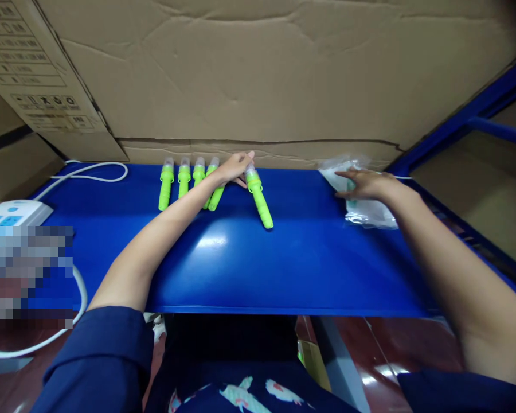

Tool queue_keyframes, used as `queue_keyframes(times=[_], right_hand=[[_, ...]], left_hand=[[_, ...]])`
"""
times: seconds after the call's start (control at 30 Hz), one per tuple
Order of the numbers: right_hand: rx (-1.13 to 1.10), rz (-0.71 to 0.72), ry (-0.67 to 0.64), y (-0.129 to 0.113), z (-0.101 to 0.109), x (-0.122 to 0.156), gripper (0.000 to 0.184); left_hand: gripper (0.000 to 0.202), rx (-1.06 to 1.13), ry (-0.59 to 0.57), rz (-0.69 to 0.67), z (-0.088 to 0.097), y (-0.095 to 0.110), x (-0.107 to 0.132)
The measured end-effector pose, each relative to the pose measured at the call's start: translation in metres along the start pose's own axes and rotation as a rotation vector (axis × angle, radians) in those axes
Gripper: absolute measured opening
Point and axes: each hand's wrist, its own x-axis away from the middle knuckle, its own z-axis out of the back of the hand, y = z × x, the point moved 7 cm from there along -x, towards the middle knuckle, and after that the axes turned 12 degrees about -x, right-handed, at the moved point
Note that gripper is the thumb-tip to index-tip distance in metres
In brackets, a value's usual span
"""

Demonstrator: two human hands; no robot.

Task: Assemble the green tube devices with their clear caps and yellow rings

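My left hand [237,167] is closed around the clear top of a lime-green flashlight [260,201], whose ribbed handle points down and to the right over the blue table. Left of that hand, several matching flashlights [166,186] lie in a row, some partly hidden behind my left forearm. On the right, my right hand [365,184] reaches over a small pile of clear plastic bags [367,213], fingers spread. Whether its fingertips press on the top bag is hard to make out.
A white power strip [23,212] with a white cable [79,281] sits at the left. Cardboard [241,74] walls off the back of the blue table [249,269], and a blue metal frame [468,126] rises at the right. Part of the lower left is pixelated.
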Motion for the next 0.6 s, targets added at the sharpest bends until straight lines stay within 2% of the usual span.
queue_keyframes(times=[0.07,0.13,0.17,0.2,0.23,0.27,0.3,0.37,0.43,0.5,0.57,0.6], right_hand=[[0.027,-0.008,0.006,-0.007,0.01,0.004,0.066],[-0.09,0.181,0.127,-0.044,0.021,0.014,0.055],[-0.223,0.263,0.163,-0.065,0.021,0.021,0.049],[-0.392,0.288,0.12,-0.084,0.015,0.027,0.049],[-0.577,0.268,0.013,-0.101,0.003,0.031,0.052],[-0.758,0.211,-0.156,-0.116,-0.013,0.036,0.057],[-0.866,0.166,-0.362,-0.132,-0.031,0.042,0.062],[-0.981,0.144,-0.538,-0.154,-0.046,0.05,0.062],[-1.046,0.182,-0.562,-0.162,-0.045,0.048,0.058],[-1.101,0.219,-0.554,-0.164,-0.038,0.042,0.057],[-1.12,0.234,-0.588,-0.164,-0.033,0.035,0.06],[-1.105,0.24,-0.603,-0.165,-0.032,0.032,0.063]], left_hand=[[0.032,0.011,-0.002,-0.006,0.0,0.002,0.0],[0.031,0.026,0.019,-0.022,0.0,0.005,0.0],[0.031,0.032,0.038,-0.036,0.0,0.007,-0.001],[0.032,0.036,0.062,-0.053,-0.001,0.008,-0.003],[0.034,0.037,0.092,-0.075,0.0,0.01,-0.004],[0.036,0.03,0.126,-0.1,0.001,0.012,-0.004],[0.039,0.01,0.16,-0.126,0.004,0.014,-0.003],[0.046,-0.097,0.243,-0.188,0.013,0.018,0.005],[0.054,-0.321,0.333,-0.306,0.026,0.028,0.021],[0.06,-0.632,0.398,-0.519,0.03,0.045,0.044],[0.068,-0.915,0.34,-0.719,0.019,0.055,0.062],[0.07,-1.013,0.322,-0.772,0.014,0.056,0.068]])
